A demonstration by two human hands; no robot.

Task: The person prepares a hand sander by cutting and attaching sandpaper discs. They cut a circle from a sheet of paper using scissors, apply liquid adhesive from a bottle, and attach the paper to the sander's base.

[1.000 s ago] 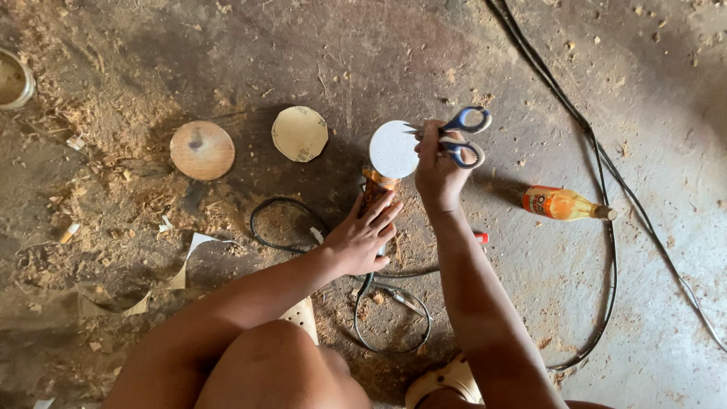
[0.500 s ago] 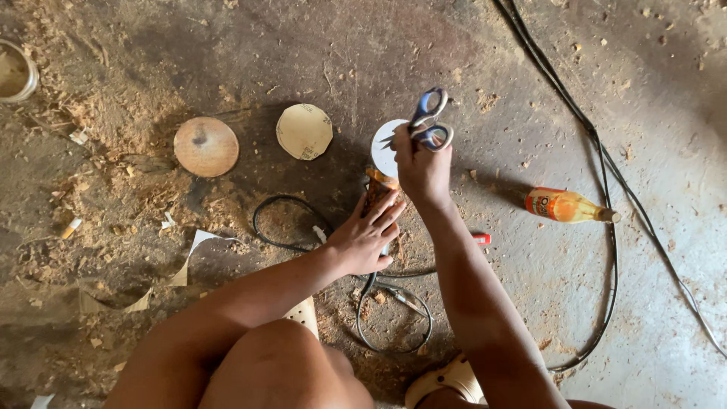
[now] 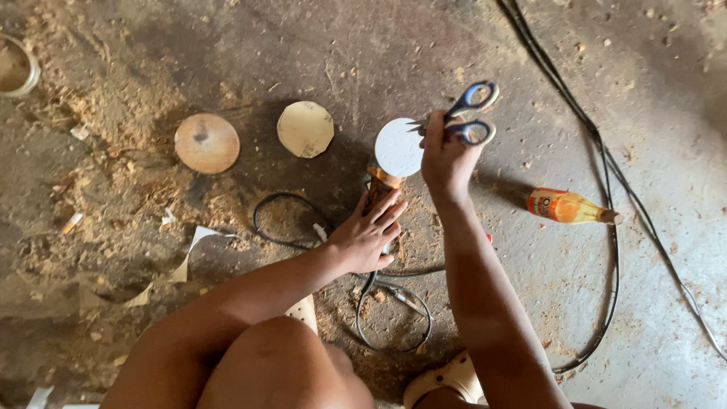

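Note:
My right hand (image 3: 445,155) holds a pair of blue-and-grey handled scissors (image 3: 466,113) raised above the floor, blades pointing left toward a white round disc (image 3: 398,147). That disc sits on the head of an orange-and-dark power tool (image 3: 379,189) standing on the floor. My left hand (image 3: 367,235) rests around the tool's body, fingers spread over it. My knee is at the bottom middle of the view.
A brown round disc (image 3: 207,142) and a tan sandpaper disc (image 3: 304,129) lie on the dusty floor to the left. An orange bottle (image 3: 568,206) lies on the right. Black cables (image 3: 606,189) run along the right; a thin cord (image 3: 291,220) loops near the tool. Sawdust covers the left.
My right hand has turned the scissors, lifting and swinging them from the disc's right side up and then level again. The left hand stays on the tool.

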